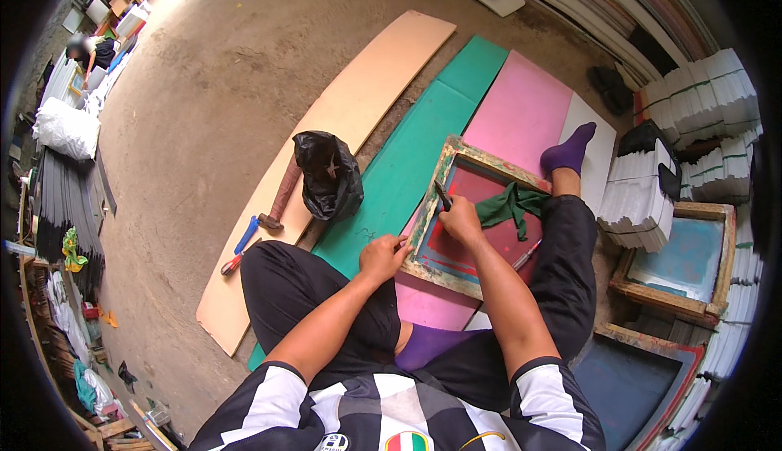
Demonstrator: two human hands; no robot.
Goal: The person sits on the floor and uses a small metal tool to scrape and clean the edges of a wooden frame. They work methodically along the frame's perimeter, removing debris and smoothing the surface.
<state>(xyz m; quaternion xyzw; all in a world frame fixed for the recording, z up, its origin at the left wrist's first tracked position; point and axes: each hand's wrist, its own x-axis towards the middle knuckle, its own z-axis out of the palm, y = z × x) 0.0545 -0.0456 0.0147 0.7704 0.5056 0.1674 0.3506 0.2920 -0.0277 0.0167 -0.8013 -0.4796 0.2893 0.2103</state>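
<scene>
A wooden screen-printing frame (440,276) with reddish mesh lies in front of me, its rails stained with paint. My right hand (462,219) is closed round a slim black tool (442,196) over the frame's left part; its kind is unclear. At the left rail, my left hand (383,257) has its fingers curled together against the edge; whatever is in them is hidden. A crumpled dark green cloth (521,204) lies on the mesh, right of my right hand. Near my right forearm, a thin pen-like tool (527,254) rests at the frame's right side.
Left of the frame are a black plastic bag (326,178), a hammer (285,190), and red-handled pliers (231,266) on a peach sheet (358,76). Green (423,117) and pink sheets (521,101) lie beneath. More frames (680,256) and bundled white stacks (635,194) stand right. Another person (96,50) works far left.
</scene>
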